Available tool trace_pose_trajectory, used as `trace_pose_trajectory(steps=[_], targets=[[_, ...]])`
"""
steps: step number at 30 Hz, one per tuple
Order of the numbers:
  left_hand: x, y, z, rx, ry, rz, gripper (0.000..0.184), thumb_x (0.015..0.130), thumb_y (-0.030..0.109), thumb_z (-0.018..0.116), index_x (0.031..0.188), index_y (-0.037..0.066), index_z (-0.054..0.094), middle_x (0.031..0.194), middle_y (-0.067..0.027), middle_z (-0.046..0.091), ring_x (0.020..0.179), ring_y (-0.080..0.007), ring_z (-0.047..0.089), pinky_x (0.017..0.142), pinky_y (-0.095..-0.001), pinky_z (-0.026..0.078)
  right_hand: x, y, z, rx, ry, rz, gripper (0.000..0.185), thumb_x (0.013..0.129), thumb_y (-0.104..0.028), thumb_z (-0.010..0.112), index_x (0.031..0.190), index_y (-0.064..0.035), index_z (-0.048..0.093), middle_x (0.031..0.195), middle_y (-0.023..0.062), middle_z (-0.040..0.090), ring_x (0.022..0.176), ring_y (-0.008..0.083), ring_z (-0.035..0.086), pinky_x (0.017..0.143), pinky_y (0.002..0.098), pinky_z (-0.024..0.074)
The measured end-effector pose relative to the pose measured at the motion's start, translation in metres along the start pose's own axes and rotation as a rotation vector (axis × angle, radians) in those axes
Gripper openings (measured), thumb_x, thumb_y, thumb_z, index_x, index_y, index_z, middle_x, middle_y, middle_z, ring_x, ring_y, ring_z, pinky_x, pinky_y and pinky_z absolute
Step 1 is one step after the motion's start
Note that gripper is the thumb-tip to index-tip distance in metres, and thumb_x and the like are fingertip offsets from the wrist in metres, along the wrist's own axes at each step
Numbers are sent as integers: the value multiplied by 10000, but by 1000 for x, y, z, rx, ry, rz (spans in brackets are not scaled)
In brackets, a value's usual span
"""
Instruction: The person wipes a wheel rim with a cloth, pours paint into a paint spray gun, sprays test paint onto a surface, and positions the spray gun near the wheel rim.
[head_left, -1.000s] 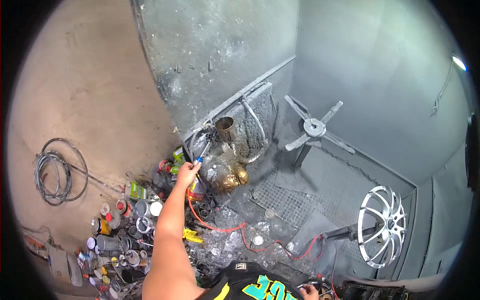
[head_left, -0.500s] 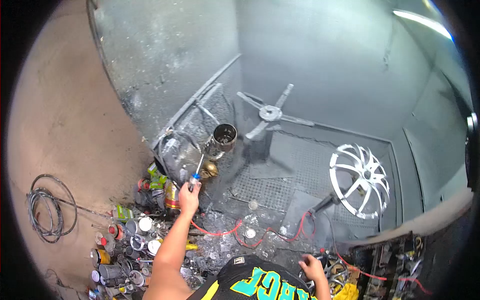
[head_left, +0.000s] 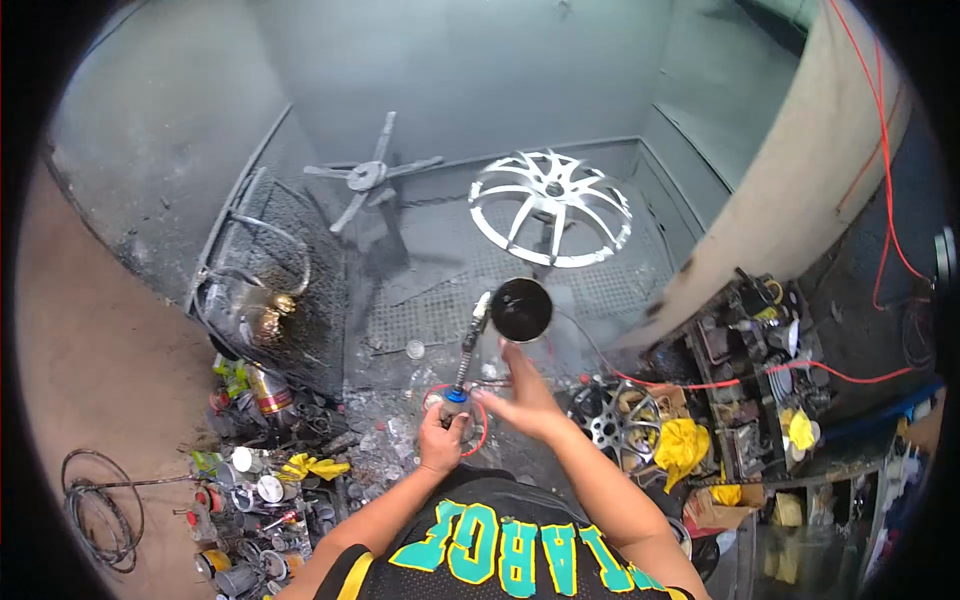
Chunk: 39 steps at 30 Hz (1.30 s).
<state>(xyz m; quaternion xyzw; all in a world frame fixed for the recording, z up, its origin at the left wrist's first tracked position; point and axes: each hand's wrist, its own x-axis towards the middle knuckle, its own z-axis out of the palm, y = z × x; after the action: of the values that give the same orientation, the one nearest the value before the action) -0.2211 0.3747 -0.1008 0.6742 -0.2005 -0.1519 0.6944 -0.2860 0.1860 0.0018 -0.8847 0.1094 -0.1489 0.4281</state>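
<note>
from my end, the easiest writing to read is on the black shirt (head_left: 400, 578): big teal letters edged in yellow, upside down to me. i get a, r, g and e, but the far end wraps round the chest and i can't make it out. the red-and-gold can (head_left: 270, 390) over on the left has a label too, only it's way too small on my feed, and same goes for the pile of paint pots (head_left: 255, 540) below it.

the left hand (head_left: 440, 438) is wrapped round the spray gun (head_left: 468, 348) just under its blue ring, so part of the grip is covered up. the gun is in front of the shirt, pointing away, with a metal cup (head_left: 521, 310) by its upper end. i can't see how those two join, and the cup's inside is too dark to tell if there's anything in it. the right hand (head_left: 528, 402) is spread, just beside the gun and below the cup; i can't tell if it's touching either one. a white spoked wheel (head_left: 555, 215) is past the cup.
</note>
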Motion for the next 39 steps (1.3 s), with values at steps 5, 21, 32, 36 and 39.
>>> trace_pose_trajectory(steps=[5,21,32,36,39], targets=[[-38,-10,45,29,-387,-99,313,1001,228,672,1201,22,546,923,-34,637,872,-125,611,821,-312,510,-12,19,9,237,589,41,802,972,-111,638,1619,-37,170,1472,203,490,1306,260,549,1015,398,528],[-38,-92,80,71,-1218,19,523,971,247,645,1428,22,526,1221,-237,695,1133,-319,669,963,-475,529,-17,24,26,184,-209,178,734,804,10,598,1521,-45,453,1397,215,614,1294,297,592,1081,360,447],[31,-74,29,-28,-898,-183,277,928,269,730,1135,85,717,1069,-54,751,995,-174,693,868,-360,550,68,8,62,335,-475,131,284,967,-113,649,1237,-38,602,890,31,696,563,67,558,470,243,447],[26,-82,13,-151,-639,-100,312,930,252,717,1184,74,683,1069,-58,740,964,-168,693,856,-348,550,112,-38,95,322,-468,119,379,981,-100,649,1340,-2,573,695,-16,606,508,48,502,448,226,400],[28,-48,-8,-77,-486,-107,411,928,255,722,1281,65,632,1130,-91,720,981,-198,682,885,-364,539,141,-78,103,386,-475,27,399,992,-127,644,1365,-7,569,781,3,643,556,62,550,464,233,432]])
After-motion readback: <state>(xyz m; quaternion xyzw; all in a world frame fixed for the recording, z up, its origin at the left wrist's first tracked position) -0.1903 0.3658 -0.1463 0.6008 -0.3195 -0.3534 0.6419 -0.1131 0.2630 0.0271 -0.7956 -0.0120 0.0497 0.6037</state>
